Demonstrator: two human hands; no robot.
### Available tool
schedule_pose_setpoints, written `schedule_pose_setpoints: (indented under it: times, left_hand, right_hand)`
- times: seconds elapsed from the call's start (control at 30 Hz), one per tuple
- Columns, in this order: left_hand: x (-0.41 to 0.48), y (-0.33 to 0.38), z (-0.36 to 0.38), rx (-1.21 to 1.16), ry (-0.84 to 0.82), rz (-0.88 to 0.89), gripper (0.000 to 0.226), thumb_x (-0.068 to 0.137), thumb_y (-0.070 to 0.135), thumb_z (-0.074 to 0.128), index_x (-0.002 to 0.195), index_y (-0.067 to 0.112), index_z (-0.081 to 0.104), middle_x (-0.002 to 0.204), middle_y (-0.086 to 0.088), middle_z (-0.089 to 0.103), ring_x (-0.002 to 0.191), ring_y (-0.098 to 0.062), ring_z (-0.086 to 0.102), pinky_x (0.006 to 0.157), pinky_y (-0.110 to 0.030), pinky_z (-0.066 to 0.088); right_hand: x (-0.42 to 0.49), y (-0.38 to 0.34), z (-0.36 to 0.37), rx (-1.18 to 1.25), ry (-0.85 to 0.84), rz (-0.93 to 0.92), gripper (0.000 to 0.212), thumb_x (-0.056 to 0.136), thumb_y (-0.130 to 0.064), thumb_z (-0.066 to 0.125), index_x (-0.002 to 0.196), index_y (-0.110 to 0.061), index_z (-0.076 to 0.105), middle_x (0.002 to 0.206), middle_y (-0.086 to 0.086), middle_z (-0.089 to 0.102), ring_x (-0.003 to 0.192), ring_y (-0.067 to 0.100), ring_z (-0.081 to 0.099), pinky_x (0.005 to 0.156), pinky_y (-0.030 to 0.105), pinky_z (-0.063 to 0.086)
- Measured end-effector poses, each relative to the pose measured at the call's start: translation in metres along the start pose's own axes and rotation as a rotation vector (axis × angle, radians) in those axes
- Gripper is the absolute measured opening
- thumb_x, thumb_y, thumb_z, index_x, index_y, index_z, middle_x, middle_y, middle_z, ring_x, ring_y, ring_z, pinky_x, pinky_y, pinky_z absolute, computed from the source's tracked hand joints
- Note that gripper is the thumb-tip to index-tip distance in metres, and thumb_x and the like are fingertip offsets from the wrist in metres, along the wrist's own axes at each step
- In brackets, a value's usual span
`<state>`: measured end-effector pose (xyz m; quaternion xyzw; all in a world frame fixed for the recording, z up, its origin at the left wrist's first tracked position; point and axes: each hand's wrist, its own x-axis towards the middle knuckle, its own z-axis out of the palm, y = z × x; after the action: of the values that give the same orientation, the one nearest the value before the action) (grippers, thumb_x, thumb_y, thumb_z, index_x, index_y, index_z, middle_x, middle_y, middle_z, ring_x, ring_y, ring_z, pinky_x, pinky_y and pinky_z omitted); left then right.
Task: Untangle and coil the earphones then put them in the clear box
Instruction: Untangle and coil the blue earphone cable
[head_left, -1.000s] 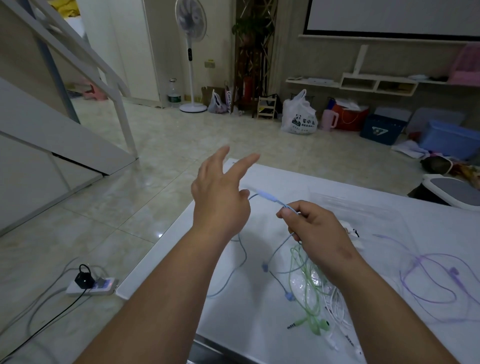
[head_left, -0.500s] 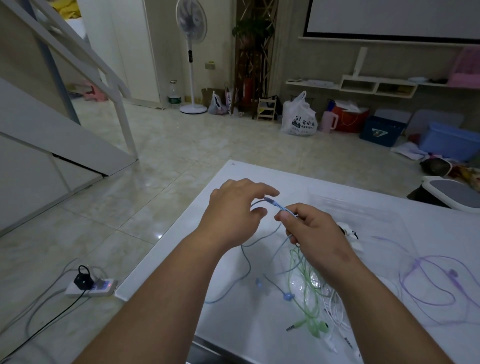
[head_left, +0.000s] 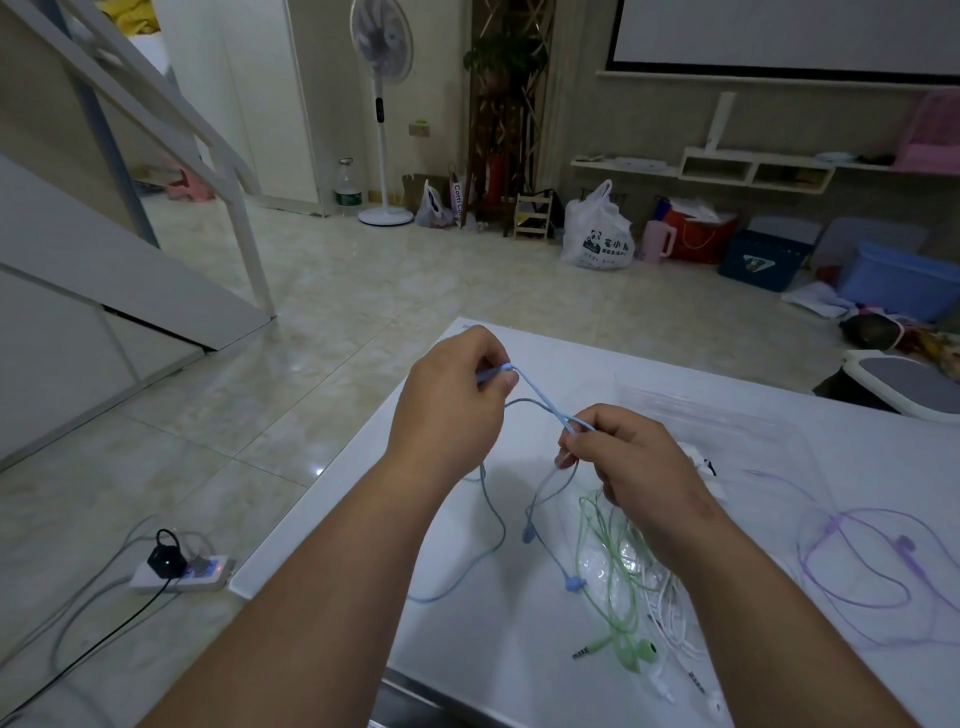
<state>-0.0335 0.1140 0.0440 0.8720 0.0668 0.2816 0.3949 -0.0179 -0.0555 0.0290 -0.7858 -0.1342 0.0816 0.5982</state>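
Note:
A blue earphone cable (head_left: 540, 400) stretches between my two hands above the white table (head_left: 857, 447). My left hand (head_left: 452, 405) pinches one end of it between thumb and fingers. My right hand (head_left: 628, 462) pinches the cable lower down; the rest hangs in loops to the table, with its blue earbuds (head_left: 574, 584) lying there. Green earphones (head_left: 618, 587) and white earphones (head_left: 675, 623) lie tangled under my right wrist. Purple earphones (head_left: 872, 561) lie spread at the right. The clear box (head_left: 727, 415) stands beyond my right hand.
The table's left edge (head_left: 332, 478) drops to a tiled floor with a power strip (head_left: 182, 571) and cables. A grey-topped stool (head_left: 904, 384) stands at the table's far right. Bags, bins and a fan line the far wall.
My left hand came down from open and raised, closed on the blue cable's end and pulled it up and to the left, away from my right hand. The cable between them has lengthened.

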Motion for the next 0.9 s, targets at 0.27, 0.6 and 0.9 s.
schedule_pose_setpoints:
  times: [0.27, 0.6, 0.9]
  left_hand:
    - [0.002, 0.0, -0.003, -0.05, 0.146, -0.122, 0.013, 0.095, 0.016, 0.051, 0.094, 0.026, 0.06, 0.096, 0.005, 0.054, 0.078, -0.001, 0.05, 0.062, -0.014, 0.035]
    - [0.005, -0.012, -0.007, 0.145, 0.091, -0.267, 0.03, 0.084, 0.005, 0.045, 0.096, 0.024, 0.065, 0.102, 0.001, 0.062, 0.076, -0.016, 0.053, 0.054, -0.023, 0.033]
    - [0.007, -0.012, -0.014, 0.008, 0.322, -0.337, 0.026, 0.09, 0.007, 0.04, 0.102, 0.018, 0.06, 0.105, -0.002, 0.061, 0.088, -0.021, 0.056, 0.069, -0.031, 0.039]
  right_hand:
    - [0.002, 0.001, -0.001, 0.048, 0.038, 0.069, 0.018, 0.082, -0.009, 0.054, 0.071, -0.018, 0.066, 0.064, -0.001, 0.068, 0.047, 0.01, 0.035, 0.048, 0.023, 0.028]
    - [0.006, 0.005, -0.003, 0.169, -0.002, 0.12, 0.026, 0.099, -0.018, 0.047, 0.089, -0.01, 0.07, 0.057, -0.003, 0.036, 0.048, 0.008, 0.028, 0.046, 0.021, 0.02]
    - [0.002, 0.012, -0.011, -0.263, -0.055, 0.104, 0.03, 0.096, -0.027, 0.057, 0.078, -0.007, 0.068, 0.068, -0.002, 0.062, 0.05, 0.005, 0.049, 0.053, 0.019, 0.045]
